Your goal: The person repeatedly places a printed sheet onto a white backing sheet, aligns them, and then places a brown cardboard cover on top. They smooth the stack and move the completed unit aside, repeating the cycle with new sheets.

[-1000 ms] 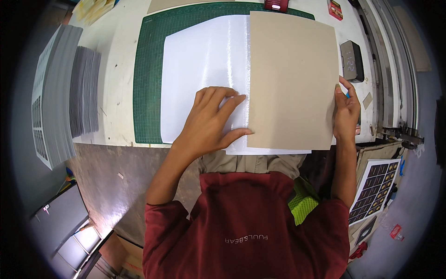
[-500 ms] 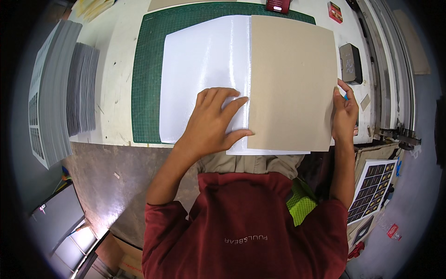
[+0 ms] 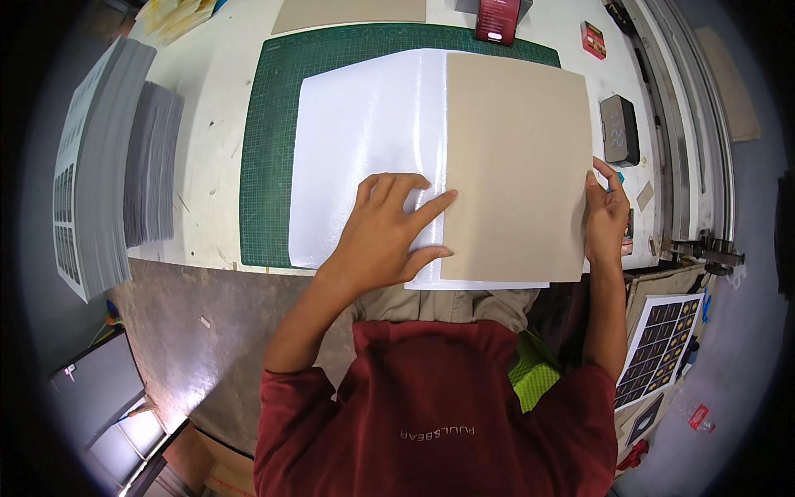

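Note:
A beige greyboard sheet lies over the right part of a glossy white sheet, whose lower edge peeks out beneath it. Both rest on a green cutting mat and reach the table's near edge. My left hand lies over the white sheet with its fingers apart. Its index fingertip and thumb touch the board's left edge. At the opposite edge, my right hand pinches the board, thumb on the near side; its other fingers are partly hidden.
Tall stacks of printed sheets stand at the left. A dark digital clock, a small red box and a maroon phone-like item sit around the mat. A metal rail runs along the table's right side.
The view has shifted, so the table appears slightly lower. My left index finger has stretched onto the board's left edge. My right hand stays at the right edge.

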A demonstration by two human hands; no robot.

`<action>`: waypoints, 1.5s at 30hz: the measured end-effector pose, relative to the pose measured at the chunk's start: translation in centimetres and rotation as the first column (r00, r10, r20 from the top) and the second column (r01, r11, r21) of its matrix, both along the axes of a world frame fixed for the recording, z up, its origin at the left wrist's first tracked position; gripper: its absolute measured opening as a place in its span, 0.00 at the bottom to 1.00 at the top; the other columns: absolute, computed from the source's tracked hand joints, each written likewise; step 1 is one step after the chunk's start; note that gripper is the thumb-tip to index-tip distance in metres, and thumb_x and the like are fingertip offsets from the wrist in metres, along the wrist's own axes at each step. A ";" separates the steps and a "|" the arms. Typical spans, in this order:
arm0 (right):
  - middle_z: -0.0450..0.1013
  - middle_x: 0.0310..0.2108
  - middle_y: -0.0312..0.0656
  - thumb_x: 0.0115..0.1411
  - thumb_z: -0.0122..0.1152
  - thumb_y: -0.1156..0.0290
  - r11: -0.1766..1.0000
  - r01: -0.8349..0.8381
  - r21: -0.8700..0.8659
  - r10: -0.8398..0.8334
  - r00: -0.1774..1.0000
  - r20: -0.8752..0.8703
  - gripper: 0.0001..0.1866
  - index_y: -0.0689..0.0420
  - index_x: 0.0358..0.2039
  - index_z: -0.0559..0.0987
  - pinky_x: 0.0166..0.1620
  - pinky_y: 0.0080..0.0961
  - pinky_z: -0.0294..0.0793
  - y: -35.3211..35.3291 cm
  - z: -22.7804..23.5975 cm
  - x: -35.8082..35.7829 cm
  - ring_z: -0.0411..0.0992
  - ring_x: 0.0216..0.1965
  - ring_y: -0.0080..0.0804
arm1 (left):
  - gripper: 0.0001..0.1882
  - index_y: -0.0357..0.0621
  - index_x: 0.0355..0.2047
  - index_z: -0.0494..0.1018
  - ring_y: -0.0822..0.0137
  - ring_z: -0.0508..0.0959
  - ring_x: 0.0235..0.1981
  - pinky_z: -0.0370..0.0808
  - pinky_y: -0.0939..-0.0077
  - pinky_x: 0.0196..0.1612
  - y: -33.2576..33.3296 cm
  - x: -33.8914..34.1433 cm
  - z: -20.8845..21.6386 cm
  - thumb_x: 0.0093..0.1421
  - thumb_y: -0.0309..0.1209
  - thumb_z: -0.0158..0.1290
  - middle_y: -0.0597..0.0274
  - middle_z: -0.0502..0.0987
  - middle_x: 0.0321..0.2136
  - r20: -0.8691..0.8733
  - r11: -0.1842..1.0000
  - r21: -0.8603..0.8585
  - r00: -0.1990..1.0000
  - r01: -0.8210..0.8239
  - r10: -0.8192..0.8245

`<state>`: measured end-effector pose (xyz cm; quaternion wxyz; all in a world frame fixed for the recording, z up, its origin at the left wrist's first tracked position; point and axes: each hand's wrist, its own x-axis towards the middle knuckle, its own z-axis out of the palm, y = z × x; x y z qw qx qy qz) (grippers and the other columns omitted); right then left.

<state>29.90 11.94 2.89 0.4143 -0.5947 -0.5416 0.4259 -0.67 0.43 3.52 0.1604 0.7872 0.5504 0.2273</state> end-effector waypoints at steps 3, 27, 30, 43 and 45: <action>0.79 0.38 0.42 0.69 0.50 0.76 1.000 -0.005 -0.015 0.005 1.000 0.001 0.15 0.64 0.55 0.71 0.40 0.13 0.70 0.1 0.0 0.0 0.74 0.36 0.16 | 0.33 0.53 0.58 0.73 0.52 0.66 0.52 0.61 0.56 0.57 0.0 0.0 0.0 0.52 0.48 0.64 0.50 0.68 0.50 -0.016 1.000 -0.003 1.000 0.013 -0.013; 0.76 0.37 0.50 0.54 0.66 0.74 0.705 -0.536 0.464 0.099 0.723 0.683 0.18 0.66 0.45 0.77 0.47 0.44 0.70 -4.0 2.0 -1.7 0.73 0.37 0.46 | 0.32 0.51 0.57 0.72 0.49 0.66 0.54 0.59 0.49 0.61 0.3 0.9 1.9 0.53 0.47 0.63 0.49 0.67 0.51 -0.091 0.996 -0.093 0.996 -0.015 0.007; 0.77 0.37 0.50 0.55 0.66 0.70 0.683 -0.640 0.352 0.177 0.612 0.771 0.20 0.65 0.47 0.77 0.57 0.51 0.66 -5.3 1.6 -3.1 0.75 0.42 0.45 | 0.34 0.51 0.57 0.72 0.46 0.65 0.57 0.56 0.45 0.64 -0.3 1.1 1.9 0.51 0.48 0.65 0.47 0.66 0.53 -0.090 0.996 -0.080 0.995 -0.046 0.039; 0.77 0.38 0.49 0.57 0.65 0.66 0.697 -0.629 0.345 0.219 0.645 0.732 0.21 0.65 0.48 0.77 0.63 0.55 0.61 -6.2 0.5 -2.6 0.75 0.48 0.44 | 0.54 0.40 0.71 0.45 0.37 0.39 0.72 0.38 0.37 0.69 -11.4 0.0 -5.8 0.52 0.41 0.65 0.34 0.40 0.70 0.084 0.597 0.317 0.649 -0.737 0.756; 0.78 0.39 0.49 0.58 0.65 0.66 0.696 -0.626 0.353 0.226 0.656 0.720 0.20 0.65 0.48 0.77 0.63 0.55 0.61 -6.0 0.5 -2.3 0.75 0.48 0.44 | 0.48 0.38 0.69 0.48 0.42 0.42 0.72 0.41 0.43 0.70 -9.6 0.9 -4.2 0.56 0.41 0.62 0.37 0.43 0.70 0.398 0.239 0.505 0.469 -0.829 0.788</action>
